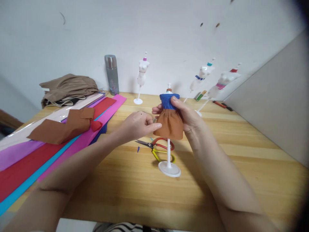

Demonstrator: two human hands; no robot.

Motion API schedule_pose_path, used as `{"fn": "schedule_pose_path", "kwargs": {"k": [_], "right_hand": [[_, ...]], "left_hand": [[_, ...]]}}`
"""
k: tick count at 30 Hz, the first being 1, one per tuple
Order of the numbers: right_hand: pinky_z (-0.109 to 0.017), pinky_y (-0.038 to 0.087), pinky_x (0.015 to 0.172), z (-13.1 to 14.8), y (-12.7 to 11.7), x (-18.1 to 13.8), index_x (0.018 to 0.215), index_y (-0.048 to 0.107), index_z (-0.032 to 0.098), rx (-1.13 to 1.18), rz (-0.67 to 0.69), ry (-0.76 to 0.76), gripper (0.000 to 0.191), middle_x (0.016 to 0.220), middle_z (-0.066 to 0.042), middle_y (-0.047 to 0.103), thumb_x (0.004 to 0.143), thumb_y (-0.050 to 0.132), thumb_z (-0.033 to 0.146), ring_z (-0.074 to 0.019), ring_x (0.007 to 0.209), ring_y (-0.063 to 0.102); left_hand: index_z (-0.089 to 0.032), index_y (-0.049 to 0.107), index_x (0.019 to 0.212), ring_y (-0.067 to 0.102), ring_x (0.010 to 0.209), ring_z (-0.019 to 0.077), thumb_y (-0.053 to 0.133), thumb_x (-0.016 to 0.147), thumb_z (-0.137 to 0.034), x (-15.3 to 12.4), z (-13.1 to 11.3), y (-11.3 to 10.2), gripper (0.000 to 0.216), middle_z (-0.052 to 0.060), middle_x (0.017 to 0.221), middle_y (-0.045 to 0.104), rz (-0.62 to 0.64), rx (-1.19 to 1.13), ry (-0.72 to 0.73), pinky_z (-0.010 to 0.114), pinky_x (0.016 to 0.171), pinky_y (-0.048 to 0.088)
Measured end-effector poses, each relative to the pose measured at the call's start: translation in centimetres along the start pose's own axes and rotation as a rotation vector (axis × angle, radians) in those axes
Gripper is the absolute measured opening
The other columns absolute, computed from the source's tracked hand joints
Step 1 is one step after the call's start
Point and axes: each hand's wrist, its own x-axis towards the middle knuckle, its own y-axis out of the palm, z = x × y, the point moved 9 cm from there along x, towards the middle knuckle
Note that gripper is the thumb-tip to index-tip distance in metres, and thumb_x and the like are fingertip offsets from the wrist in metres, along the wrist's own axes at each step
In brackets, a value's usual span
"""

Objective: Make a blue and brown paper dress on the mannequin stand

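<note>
A miniature dress form (169,169) on a white stand wears a blue strapless top (165,102) and a gathered brown skirt (170,125). My right hand (189,112) is wrapped round its upper body from behind, the thumb pressing on the blue top. At the skirt's left edge my left hand (142,124) is closed, its thumb lying on the brown cloth; the fingertips are partly hidden. Scissors (152,145) with one red and one yellow handle lie on the table behind the stand. A tiny blue scrap (138,149) is left of them.
Coloured fabric sheets (58,158) and brown pieces (78,124) cover the table's left side, near folded brown cloth (71,85). A thermos (112,75) and a bare dress form (142,72) stand at the back. Two more forms (205,71) (225,80) stand at right.
</note>
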Motion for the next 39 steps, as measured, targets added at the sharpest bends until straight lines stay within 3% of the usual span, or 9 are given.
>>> {"fn": "schedule_pose_path", "kwargs": {"k": [2, 6, 20, 27, 34, 39], "right_hand": [[-0.045, 0.06, 0.095, 0.0, 0.1, 0.0, 0.089, 0.07, 0.026, 0.001, 0.004, -0.001, 0.033, 0.092, -0.007, 0.078, 0.075, 0.077, 0.056, -0.0276, 0.103, 0.073], [-0.046, 0.06, 0.095, 0.0, 0.2, 0.0, 0.084, 0.07, 0.025, -0.004, 0.017, -0.004, 0.036, 0.09, -0.008, 0.079, 0.074, 0.078, 0.058, -0.029, 0.102, 0.073], [-0.055, 0.061, 0.093, 0.0, 0.7, -0.2, 0.091, 0.069, 0.024, -0.003, 0.008, 0.002, 0.036, 0.088, -0.009, 0.079, 0.076, 0.078, 0.056, -0.0339, 0.104, 0.073], [-0.045, 0.061, 0.094, 0.1, 0.5, -0.2, 0.084, 0.07, 0.022, -0.013, 0.007, -0.006, 0.039, 0.085, -0.01, 0.078, 0.073, 0.079, 0.059, -0.0307, 0.103, 0.073], [-0.048, 0.062, 0.09, -0.1, 0.6, -0.1, 0.083, 0.07, 0.026, -0.008, 0.025, 0.005, 0.034, 0.084, -0.007, 0.079, 0.075, 0.077, 0.058, -0.0304, 0.099, 0.074], [-0.045, 0.061, 0.091, 0.2, -0.1, -0.1, 0.085, 0.071, 0.024, 0.003, -0.001, -0.03, 0.034, 0.09, -0.008, 0.079, 0.076, 0.076, 0.056, -0.0282, 0.099, 0.074]], "left_hand": [[-0.017, 0.048, 0.053, 0.043, 0.058, 0.01, 0.062, 0.085, -0.028, -0.1, -0.6, 0.0, 0.036, -0.003, 0.056, 0.048, -0.032, 0.018, 0.047, 0.027, 0.059, 0.028], [-0.017, 0.042, 0.052, 0.044, 0.061, 0.0105, 0.058, 0.087, -0.021, -0.3, -1.4, 0.4, 0.038, -0.002, 0.06, 0.049, -0.034, 0.099, 0.125, 0.027, 0.061, 0.028], [-0.017, 0.053, 0.061, 0.047, 0.06, 0.0107, 0.054, 0.089, -0.025, -0.4, -1.6, 1.7, 0.03, -0.003, 0.058, 0.049, 0.114, 0.083, 0.187, 0.025, 0.06, 0.03], [-0.017, 0.055, 0.054, 0.05, 0.053, 0.0082, 0.055, 0.087, -0.027, -0.2, -0.9, 1.2, 0.034, -0.002, 0.055, 0.059, 0.236, -0.066, 0.137, 0.023, 0.055, 0.034], [-0.016, 0.057, 0.057, 0.05, 0.055, 0.0082, 0.059, 0.085, -0.028, 0.3, -0.3, 0.2, 0.031, -0.002, 0.056, 0.059, 0.086, -0.069, 0.06, 0.023, 0.056, 0.034], [-0.016, 0.057, 0.052, 0.046, 0.05, 0.0068, 0.056, 0.081, -0.021, -0.3, -1.1, 1.3, 0.029, -0.003, 0.05, 0.056, 0.243, -0.056, 0.143, 0.021, 0.054, 0.033]]}}
